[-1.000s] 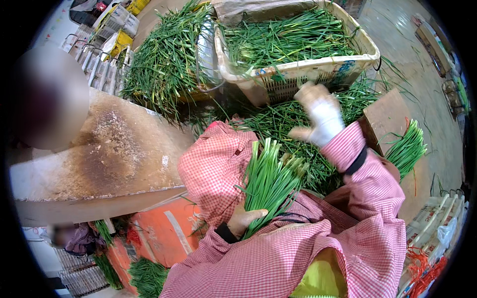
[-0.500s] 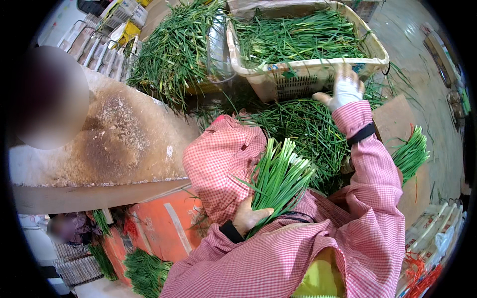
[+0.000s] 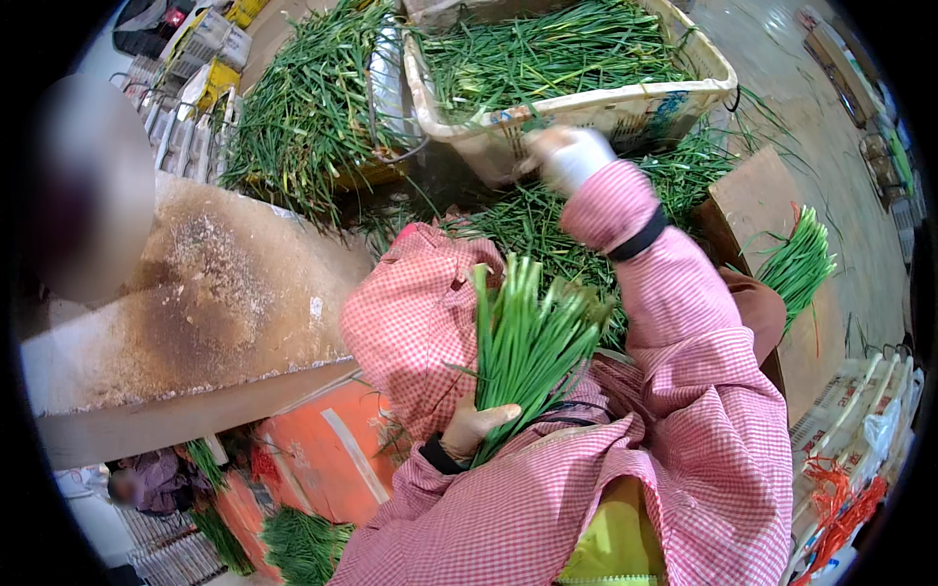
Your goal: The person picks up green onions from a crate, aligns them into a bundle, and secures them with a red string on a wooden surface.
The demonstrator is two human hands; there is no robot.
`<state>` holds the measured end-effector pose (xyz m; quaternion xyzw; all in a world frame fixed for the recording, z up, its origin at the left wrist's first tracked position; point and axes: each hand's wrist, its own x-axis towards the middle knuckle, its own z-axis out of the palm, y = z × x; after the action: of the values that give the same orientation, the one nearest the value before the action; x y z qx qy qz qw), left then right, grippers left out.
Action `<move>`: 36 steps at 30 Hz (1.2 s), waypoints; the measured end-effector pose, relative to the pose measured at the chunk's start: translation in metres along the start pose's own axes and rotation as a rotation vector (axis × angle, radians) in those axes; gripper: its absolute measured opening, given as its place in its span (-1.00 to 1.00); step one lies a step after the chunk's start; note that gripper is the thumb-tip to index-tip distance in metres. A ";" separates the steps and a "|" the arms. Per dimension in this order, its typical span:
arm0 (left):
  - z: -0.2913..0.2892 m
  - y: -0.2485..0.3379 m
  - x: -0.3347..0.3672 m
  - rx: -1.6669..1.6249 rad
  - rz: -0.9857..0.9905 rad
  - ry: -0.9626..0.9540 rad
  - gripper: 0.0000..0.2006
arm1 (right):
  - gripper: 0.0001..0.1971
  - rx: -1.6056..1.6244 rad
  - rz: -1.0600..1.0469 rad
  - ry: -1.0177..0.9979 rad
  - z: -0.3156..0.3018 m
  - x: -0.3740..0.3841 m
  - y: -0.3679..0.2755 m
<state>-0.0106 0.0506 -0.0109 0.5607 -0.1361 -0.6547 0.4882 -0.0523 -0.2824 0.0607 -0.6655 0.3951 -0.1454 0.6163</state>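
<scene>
My left hand (image 3: 479, 430) is closed round a bunch of garlic chives (image 3: 532, 342), holding it against my lap with the pale stem ends pointing up and away. My right hand (image 3: 575, 161), with white covering on its palm and back, is raised in front of the white plastic crate (image 3: 625, 105). Motion smears its fingers, so I cannot see whether anything is in them. Chives (image 3: 557, 54) fill that crate, and a loose heap of chives (image 3: 532, 230) lies below it, beyond my knees.
A tall pile of chives (image 3: 303, 107) stands left of the crate. A stained board (image 3: 244, 283) juts in at left, near a blurred person. At right, a tied bunch (image 3: 801, 259) lies on cardboard (image 3: 757, 200), with red ties (image 3: 845, 513) below. An orange surface (image 3: 322, 459) lies lower left.
My right hand has swung left along the crate's front, its spread fingers now blurred. The left hand keeps the bunch, which stands slightly more upright. The whole view has shifted a little.
</scene>
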 end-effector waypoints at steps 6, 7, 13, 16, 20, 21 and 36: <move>-0.002 0.001 -0.004 -0.087 0.050 0.071 -0.47 | -0.28 -1.086 0.041 0.384 -0.069 -0.034 0.053; 0.000 0.001 -0.003 -0.096 0.035 0.081 -0.44 | -0.14 -1.257 -0.095 0.445 -0.058 -0.044 0.061; 0.019 0.010 -0.008 -0.043 0.130 0.217 -0.47 | -0.64 -0.730 -0.336 -0.374 -0.009 -0.073 0.052; 0.019 0.015 -0.011 -0.077 0.084 0.247 -0.51 | -0.73 -0.400 -0.218 -0.565 0.003 -0.059 0.076; 0.019 0.017 -0.009 -0.349 -0.004 0.069 -0.55 | -0.74 -0.134 -0.171 0.382 -0.055 -0.050 0.079; 0.010 0.009 -0.009 -0.315 -0.009 0.066 -0.56 | -0.74 -0.752 -0.252 0.575 -0.075 -0.043 0.077; 0.004 0.002 -0.012 -0.626 0.002 -0.003 -0.60 | -0.74 -0.119 -0.253 -0.009 -0.015 -0.081 0.083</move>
<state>-0.0140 0.0578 -0.0006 0.3818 0.0708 -0.6652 0.6378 -0.1433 -0.2299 0.0096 -0.7461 0.3130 -0.1954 0.5543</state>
